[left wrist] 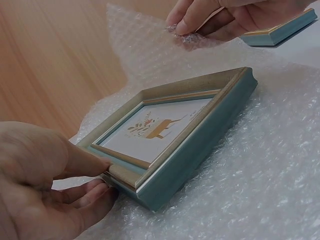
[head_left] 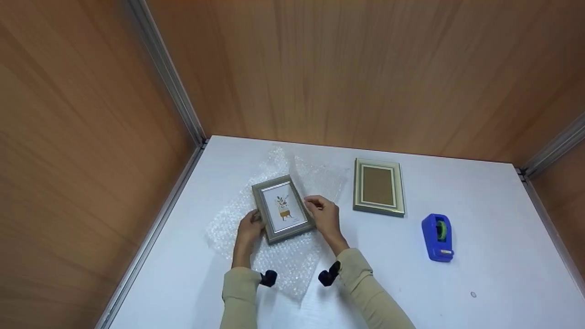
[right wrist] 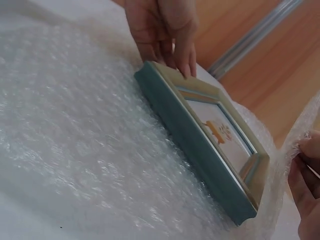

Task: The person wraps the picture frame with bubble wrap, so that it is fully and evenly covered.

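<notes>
A picture frame (head_left: 284, 209) with a plant print lies face up on a sheet of bubble wrap (head_left: 285, 269), tilted a little in the head view. My left hand (head_left: 250, 227) grips its left side, thumb on the front and fingers at the outer edge; the left wrist view shows this hand (left wrist: 45, 180) close up. To the right of the frame, my right hand (head_left: 325, 218) pinches an edge of the bubble wrap between thumb and fingers. That part of the wrap (left wrist: 145, 45) stands raised beside the frame in the left wrist view.
A second frame (head_left: 378, 206) with a plain brown panel lies at the back right of the white table (head_left: 461, 196). A blue tape dispenser (head_left: 432, 237) stands farther right. Wood-panelled walls (head_left: 365, 73) enclose the back and sides. A small round mark (head_left: 473, 294) shows on the tabletop.
</notes>
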Demonstrator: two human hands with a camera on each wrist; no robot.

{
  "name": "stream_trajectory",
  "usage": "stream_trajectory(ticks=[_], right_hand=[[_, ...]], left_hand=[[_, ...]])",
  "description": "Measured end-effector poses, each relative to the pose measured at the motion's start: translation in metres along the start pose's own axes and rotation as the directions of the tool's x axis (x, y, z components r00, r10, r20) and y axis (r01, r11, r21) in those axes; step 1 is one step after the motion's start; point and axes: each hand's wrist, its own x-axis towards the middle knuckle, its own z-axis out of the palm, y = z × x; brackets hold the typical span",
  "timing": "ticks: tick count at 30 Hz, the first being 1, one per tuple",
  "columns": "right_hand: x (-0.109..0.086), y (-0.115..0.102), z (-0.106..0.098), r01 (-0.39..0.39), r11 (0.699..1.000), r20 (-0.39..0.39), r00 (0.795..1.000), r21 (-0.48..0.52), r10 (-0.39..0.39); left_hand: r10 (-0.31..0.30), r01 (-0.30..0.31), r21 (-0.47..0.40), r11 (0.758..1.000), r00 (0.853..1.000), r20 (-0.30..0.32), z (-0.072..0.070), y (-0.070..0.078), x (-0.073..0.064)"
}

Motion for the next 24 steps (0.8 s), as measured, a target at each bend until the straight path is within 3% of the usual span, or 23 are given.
stream_trajectory(ticks=[6, 15, 19, 24], right_hand=[[-0.007, 0.001, 0.009, -0.003, 0.999, 0.038, 0.999, -0.041, 0.005], [-0.016, 0.004, 0.02, 0.007, 0.991, 0.058, 0.998, -0.135, 0.001], [-0.018, 0.005, 0.022, 0.015, 0.977, 0.077, 0.997, -0.213, 0.002], [-0.019, 0.007, 0.026, 0.074, 0.944, 0.074, 0.996, -0.323, -0.053]], left_hand=[[0.008, -0.009, 0.031, 0.999, 1.0, 0.006, 0.001, -0.001, 0.0], [-0.014, 0.014, 0.012, 1.0, 1.0, -0.001, 0.004, -0.001, -0.001], [-0.003, 0.003, 0.012, 1.0, 1.0, 0.0, 0.004, -0.003, -0.002], [0.041, -0.04, -0.052, 0.998, 0.999, 0.024, 0.004, -0.004, -0.004]])
